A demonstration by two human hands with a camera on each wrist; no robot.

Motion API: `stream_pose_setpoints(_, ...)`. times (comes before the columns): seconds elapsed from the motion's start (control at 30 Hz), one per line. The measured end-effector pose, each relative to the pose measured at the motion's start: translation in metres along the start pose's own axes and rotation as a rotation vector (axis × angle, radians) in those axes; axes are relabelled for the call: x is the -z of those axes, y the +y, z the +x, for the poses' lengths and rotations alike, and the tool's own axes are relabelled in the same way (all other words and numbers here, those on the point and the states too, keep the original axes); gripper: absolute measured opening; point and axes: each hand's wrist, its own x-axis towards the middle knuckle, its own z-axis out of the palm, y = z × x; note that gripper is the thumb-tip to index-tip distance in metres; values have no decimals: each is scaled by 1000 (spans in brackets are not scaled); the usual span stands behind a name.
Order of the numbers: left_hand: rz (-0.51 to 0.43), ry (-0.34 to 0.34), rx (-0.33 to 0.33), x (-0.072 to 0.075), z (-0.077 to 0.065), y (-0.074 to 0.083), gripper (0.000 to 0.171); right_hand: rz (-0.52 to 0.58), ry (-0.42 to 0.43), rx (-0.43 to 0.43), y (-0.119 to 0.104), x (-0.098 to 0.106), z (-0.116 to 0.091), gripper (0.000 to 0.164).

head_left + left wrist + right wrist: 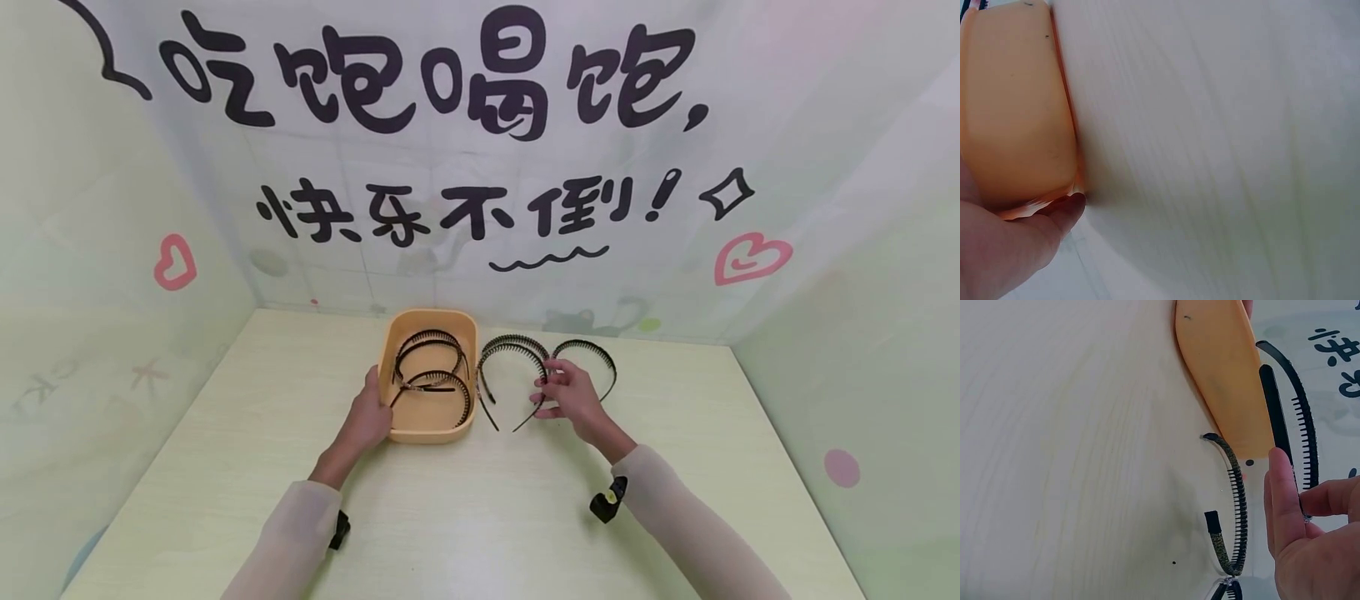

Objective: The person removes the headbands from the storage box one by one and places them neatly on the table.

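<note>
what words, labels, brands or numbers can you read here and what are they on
"吃饱喝饱,": upper line, back wall
"快乐不倒!": lower line, back wall
Left wall: letter-like marks, too faint to read
Box and headbands: no readable text

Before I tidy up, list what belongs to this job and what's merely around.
Apparently the job:
orange tray, held by left hand
headband in right hand
tray headbands
loose headbands beside the tray

Merely around:
printed backdrop
black wrist-worn devices
</note>
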Motion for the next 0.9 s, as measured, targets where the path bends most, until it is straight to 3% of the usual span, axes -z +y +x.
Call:
stream_pose_setpoints(0.33, -1, 4, 2, 1, 1, 1, 72, -63, -3, -29, 10, 9, -6, 47)
stream_pose_setpoints(0.9, 6, 6, 4, 1, 0, 0, 71, -69, -23, -90, 25, 9, -17, 39)
